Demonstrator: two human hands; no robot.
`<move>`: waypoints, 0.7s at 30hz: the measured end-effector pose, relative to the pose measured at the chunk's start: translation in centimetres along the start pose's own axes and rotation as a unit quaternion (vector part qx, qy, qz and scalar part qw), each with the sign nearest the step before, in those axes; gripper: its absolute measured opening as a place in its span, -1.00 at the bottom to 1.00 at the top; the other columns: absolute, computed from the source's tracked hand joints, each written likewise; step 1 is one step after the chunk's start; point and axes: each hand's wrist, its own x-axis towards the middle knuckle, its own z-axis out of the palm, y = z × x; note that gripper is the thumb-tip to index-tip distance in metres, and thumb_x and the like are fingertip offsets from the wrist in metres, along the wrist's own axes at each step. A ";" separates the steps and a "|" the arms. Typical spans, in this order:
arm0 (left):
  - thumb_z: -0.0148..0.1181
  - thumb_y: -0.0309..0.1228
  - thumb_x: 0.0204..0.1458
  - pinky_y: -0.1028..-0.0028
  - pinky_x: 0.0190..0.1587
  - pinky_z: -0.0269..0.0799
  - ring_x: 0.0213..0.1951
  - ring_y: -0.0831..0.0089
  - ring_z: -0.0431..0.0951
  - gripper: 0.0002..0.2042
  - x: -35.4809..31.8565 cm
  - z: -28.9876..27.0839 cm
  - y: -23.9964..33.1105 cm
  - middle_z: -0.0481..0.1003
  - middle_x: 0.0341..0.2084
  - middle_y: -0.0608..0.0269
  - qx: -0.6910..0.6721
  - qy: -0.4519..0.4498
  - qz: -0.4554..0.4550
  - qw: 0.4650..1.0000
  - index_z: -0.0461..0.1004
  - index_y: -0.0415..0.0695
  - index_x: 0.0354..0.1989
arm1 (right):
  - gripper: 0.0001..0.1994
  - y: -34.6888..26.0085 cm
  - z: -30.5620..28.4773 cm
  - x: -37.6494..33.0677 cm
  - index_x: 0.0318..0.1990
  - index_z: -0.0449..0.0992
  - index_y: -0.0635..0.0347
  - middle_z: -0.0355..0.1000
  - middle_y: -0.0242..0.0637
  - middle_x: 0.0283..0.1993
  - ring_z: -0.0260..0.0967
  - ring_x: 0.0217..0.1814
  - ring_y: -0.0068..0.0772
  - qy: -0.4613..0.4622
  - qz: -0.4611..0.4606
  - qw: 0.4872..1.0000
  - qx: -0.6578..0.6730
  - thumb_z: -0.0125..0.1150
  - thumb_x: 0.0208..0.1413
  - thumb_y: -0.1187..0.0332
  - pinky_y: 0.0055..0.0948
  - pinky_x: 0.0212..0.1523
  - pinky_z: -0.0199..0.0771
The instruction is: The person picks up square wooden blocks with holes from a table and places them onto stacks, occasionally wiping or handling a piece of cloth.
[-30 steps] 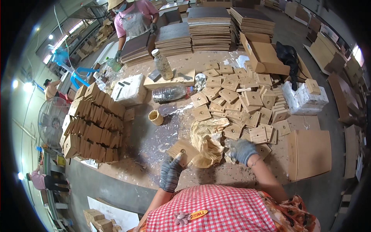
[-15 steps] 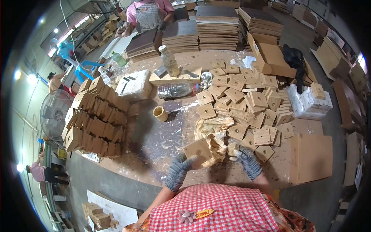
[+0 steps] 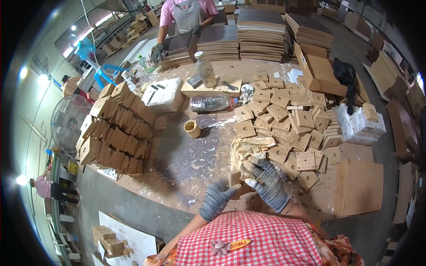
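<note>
My left hand [image 3: 217,200], in a grey striped work glove, grips a square wooden block [image 3: 234,178] by its lower side, tilted so that an edge faces up. My right hand [image 3: 267,181], gloved alike, is closed against the block's right side; whatever lies under its fingers is hidden. Just beyond the hands lies a crumpled yellowish cloth [image 3: 249,148]. To the right of the cloth spreads a loose heap of square wooden blocks [image 3: 278,113], many with a round hole in the middle.
Stacked blocks [image 3: 117,133] rise at the left table edge. A small cup [image 3: 192,128], a lying plastic bottle [image 3: 209,103] and a standing bottle [image 3: 205,71] occupy the middle. Cardboard boxes [image 3: 358,188] stand right. Across the table, a person [image 3: 188,17] works by board stacks [image 3: 262,35].
My right hand has come left from beside the heap onto the block. The block has been turned from face-up to edge-up in my left hand. The co-worker's hand has moved onto the boards.
</note>
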 end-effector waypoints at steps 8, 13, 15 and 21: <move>0.26 -0.26 0.04 0.49 -0.37 0.54 -0.42 0.48 0.59 -0.61 -1.4 -1.0 -0.8 0.57 -0.44 0.07 0.084 0.030 0.010 0.996 0.46 -0.38 -0.13 | -0.61 -3.9 1.6 1.4 0.05 0.48 0.16 0.40 -0.13 -0.02 0.28 0.05 -0.14 -0.021 -0.102 0.994 -0.017 0.19 0.06 0.25 -0.25 0.13 0.27; 0.24 -0.25 0.06 0.48 -0.30 0.57 -0.36 0.46 0.59 -0.57 -2.6 -1.5 -0.8 0.57 -0.41 0.07 0.051 0.037 -0.023 0.998 0.43 -0.38 -0.06 | -0.61 -4.1 2.7 1.2 0.04 0.46 0.19 0.38 -0.12 0.05 0.30 0.10 -0.16 -0.070 -0.089 0.993 -0.028 0.22 0.04 0.29 -0.24 0.14 0.29; 0.23 -0.24 0.06 0.48 -0.31 0.56 -0.37 0.47 0.59 -0.57 -3.0 -2.1 -2.9 0.57 -0.41 0.08 0.028 0.061 -0.009 0.998 0.43 -0.37 -0.05 | -0.61 -4.1 3.9 0.7 0.03 0.46 0.21 0.37 -0.13 0.07 0.30 0.12 -0.18 -0.081 -0.091 0.992 -0.022 0.25 0.02 0.33 -0.26 0.14 0.31; 0.23 -0.27 0.06 0.51 -0.34 0.53 -0.42 0.52 0.58 -0.62 -5.2 -3.9 -4.9 0.57 -0.43 0.10 0.070 0.143 0.033 0.987 0.45 -0.32 -0.07 | -0.53 -5.6 6.5 0.6 0.07 0.42 0.24 0.35 -0.14 0.11 0.30 0.16 -0.20 -0.179 -0.038 0.979 0.087 0.31 -0.08 0.45 -0.31 0.19 0.32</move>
